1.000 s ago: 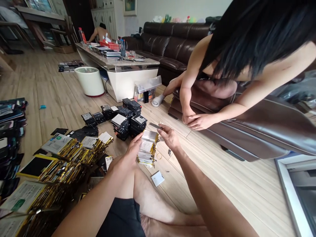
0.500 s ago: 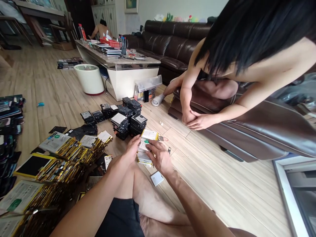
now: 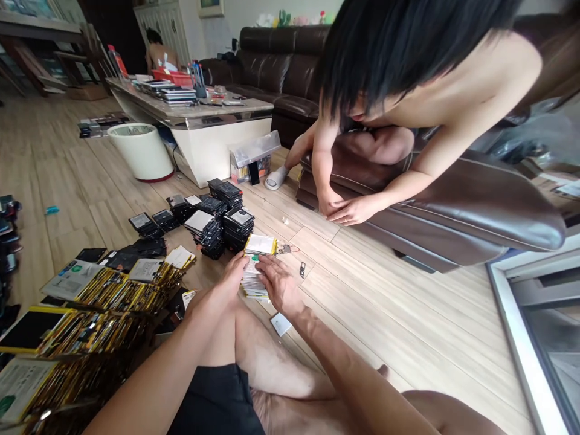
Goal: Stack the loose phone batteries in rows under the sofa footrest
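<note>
From where I stand, dark flat things (image 3: pixel 8 241) are piled at the far left of the frame, cut by its edge. In the lower left come packs with yellow edges (image 3: pixel 104 290), in at least three rows, too many to count. Near the middle are several black stacks (image 3: pixel 199 226); two tall ones stand in front.

Just beside these, at the centre, is the white stack (image 3: pixel 254 284). It is made of thin packs, pale on the faces and yellow along some edges. Two faces are visible on top, the nearer with a small green mark. The left hand (image 3: pixel 233 270) touches its left side; how firm this grip is, I cannot tell. The right hand (image 3: pixel 281 283) has a loosely open grip, with fingers laid over the top.

Below this hand lies one loose white pack (image 3: pixel 281 324), and beyond it two small metal parts, near each other. On the left the room is narrow; to the right, the wooden floor (image 3: pixel 399 320) spreads wide, as far as the brown seat (image 3: pixel 430 211), where another person's two hands (image 3: pixel 347 208) rest together, and the white frame (image 3: pixel 521 350).
</note>
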The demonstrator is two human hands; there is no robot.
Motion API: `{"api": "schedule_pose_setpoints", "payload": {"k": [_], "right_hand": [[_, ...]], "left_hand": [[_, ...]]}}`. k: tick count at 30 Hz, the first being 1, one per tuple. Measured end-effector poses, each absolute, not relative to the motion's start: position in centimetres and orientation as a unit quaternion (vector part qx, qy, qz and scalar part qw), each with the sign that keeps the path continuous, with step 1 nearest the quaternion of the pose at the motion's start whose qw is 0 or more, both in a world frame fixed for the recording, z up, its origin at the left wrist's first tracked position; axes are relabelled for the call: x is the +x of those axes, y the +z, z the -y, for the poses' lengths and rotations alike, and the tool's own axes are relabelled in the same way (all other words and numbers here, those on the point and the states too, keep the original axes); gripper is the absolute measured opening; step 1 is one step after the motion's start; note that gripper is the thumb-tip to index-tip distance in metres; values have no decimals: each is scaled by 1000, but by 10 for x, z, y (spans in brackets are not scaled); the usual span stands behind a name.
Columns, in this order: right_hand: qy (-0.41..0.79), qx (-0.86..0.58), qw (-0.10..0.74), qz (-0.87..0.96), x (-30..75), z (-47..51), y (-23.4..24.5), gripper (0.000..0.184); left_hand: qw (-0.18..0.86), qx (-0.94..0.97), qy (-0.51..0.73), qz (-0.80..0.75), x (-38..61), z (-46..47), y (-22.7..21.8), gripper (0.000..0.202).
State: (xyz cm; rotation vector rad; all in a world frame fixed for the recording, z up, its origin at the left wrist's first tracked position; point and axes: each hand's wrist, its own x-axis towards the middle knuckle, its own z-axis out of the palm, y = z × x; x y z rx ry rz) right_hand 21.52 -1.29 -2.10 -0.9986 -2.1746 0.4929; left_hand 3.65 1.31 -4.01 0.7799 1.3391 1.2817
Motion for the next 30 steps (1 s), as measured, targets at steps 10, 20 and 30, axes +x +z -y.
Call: {"api": "schedule_pose_setpoints", "payload": {"k": [10,20,30], "right_hand": [[388,-538,490,565,254,-49,7,48],[434,-645,314,545,308,-60,-50,25],[300,-677,173,650,326,-41,-130,64]], "left_hand": [[514,265,576,-577,37,-17,-24,52],[569,268,507,-590,45,-10,1,30],[566,285,450,-629,48,-10,20,24]]}}
